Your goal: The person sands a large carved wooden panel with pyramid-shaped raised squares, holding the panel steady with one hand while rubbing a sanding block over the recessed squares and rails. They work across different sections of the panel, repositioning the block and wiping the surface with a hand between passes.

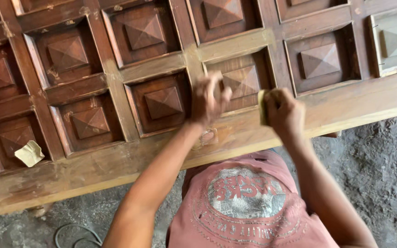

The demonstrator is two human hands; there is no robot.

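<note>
Right hand [283, 110] fingers clench sandpaper [262, 106] on the door [235, 138]; left hand [209, 98] blurred.

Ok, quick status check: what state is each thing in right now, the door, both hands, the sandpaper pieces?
Wooden panel door: lying flat, raised off the ground, partly stained dark, lower rail paler.
Left hand: blurred, pressed on the panel frame; cannot tell if it holds anything.
Right hand: closed on a folded sandpaper piece, against the lower rail.
Loose sandpaper scrap: lying unused in a left panel recess.
Cable: coiled on the ground.
</note>
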